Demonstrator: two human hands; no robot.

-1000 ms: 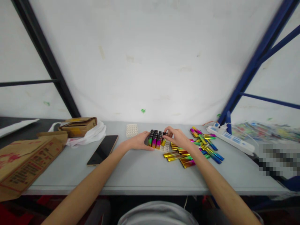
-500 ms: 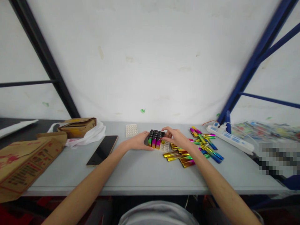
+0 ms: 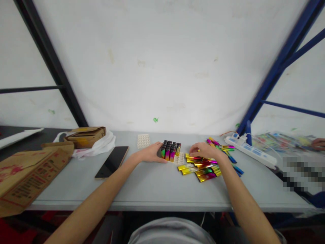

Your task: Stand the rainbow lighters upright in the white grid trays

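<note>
Several shiny lighters (image 3: 172,156) with black tops stand upright in rows in a pale, knobbly tray (image 3: 180,159). My left hand (image 3: 153,152) is closed around the left side of this group, thumb along the front. To the right of the tray lies a loose pile of lighters (image 3: 203,168) in metallic gold, green, purple and blue. Over its back left part is my right hand (image 3: 204,150), fingers bent down onto the lighters. What those fingertips grip, if anything, is hidden.
A second pale tray (image 3: 143,141) lies behind my left hand. Left are a black phone (image 3: 112,162), a white plastic bag (image 3: 106,141), a small carton (image 3: 87,137) and a large cardboard box (image 3: 40,173). A power strip (image 3: 251,151) is right; another person's hand (image 3: 318,144) shows at the far right.
My right hand has moved right, from the upright lighters to the loose pile. A gold lighter now shows upright at the group's right edge. My left hand has stayed in place.
</note>
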